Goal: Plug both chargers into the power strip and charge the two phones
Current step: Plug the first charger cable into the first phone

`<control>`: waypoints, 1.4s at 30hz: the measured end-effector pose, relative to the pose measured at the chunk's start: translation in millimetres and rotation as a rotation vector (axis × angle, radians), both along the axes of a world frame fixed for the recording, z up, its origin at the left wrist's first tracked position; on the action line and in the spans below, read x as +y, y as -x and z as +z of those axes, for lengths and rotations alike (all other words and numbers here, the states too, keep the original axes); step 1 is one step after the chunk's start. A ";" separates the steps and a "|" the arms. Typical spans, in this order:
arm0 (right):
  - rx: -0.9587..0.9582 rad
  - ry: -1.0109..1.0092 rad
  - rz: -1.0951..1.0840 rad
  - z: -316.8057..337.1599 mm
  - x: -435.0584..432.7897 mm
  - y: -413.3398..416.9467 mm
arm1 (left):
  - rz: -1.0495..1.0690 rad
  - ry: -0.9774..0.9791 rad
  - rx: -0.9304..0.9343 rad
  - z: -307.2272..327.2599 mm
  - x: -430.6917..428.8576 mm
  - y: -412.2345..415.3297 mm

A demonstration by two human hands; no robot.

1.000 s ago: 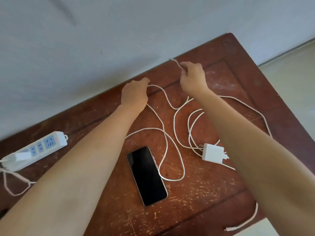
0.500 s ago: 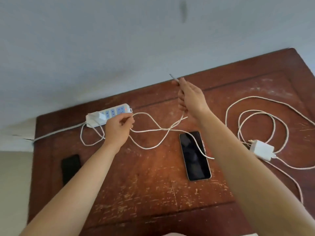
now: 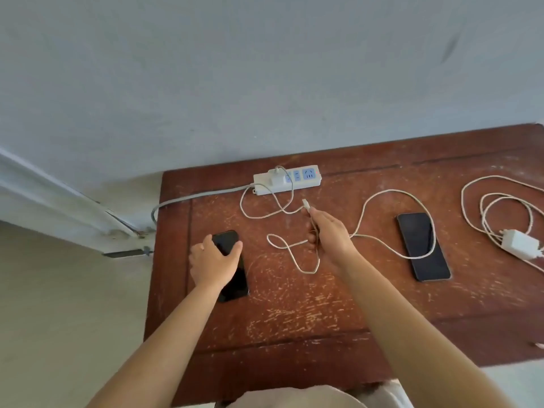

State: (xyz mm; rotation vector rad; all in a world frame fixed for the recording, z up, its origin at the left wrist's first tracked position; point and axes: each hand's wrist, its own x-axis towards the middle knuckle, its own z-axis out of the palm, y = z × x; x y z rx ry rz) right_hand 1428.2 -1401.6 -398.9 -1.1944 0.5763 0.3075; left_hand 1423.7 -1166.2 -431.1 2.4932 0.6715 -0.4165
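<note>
A white power strip (image 3: 306, 181) lies at the back of the brown wooden table (image 3: 294, 313), with one white charger (image 3: 276, 177) plugged into its left end. That charger's white cable (image 3: 382, 198) loops across the table, and my right hand (image 3: 329, 234) is shut on its free end, connector tip pointing up. My left hand (image 3: 213, 260) grips the upper part of a black phone (image 3: 235, 281) lying near the table's left edge. A second black phone (image 3: 424, 245) lies to the right, with the cable draped over it. A second white charger (image 3: 521, 247) lies unplugged at the far right with its coiled cable (image 3: 482, 213).
A grey wall rises just behind the table. The strip's grey power cord (image 3: 191, 198) runs off the table's left edge toward the floor. Pale floor lies to the left. The table's front edge is near my body.
The view has swung left. My left hand let go of the cable and moved onto the left phone. My right hand came toward the table's middle, still holding the cable end.
</note>
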 end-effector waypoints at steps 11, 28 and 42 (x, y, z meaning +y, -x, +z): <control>0.072 0.083 -0.097 5.1 28.9 48.4 | -0.108 -0.165 0.193 -38.3 6.2 2.2; -0.217 -0.133 0.033 74.7 54.7 13.2 | 0.478 0.958 0.086 -8.0 35.7 5.9; -0.030 -0.049 -0.071 26.1 48.6 69.5 | 0.379 1.814 -0.062 50.2 49.2 18.9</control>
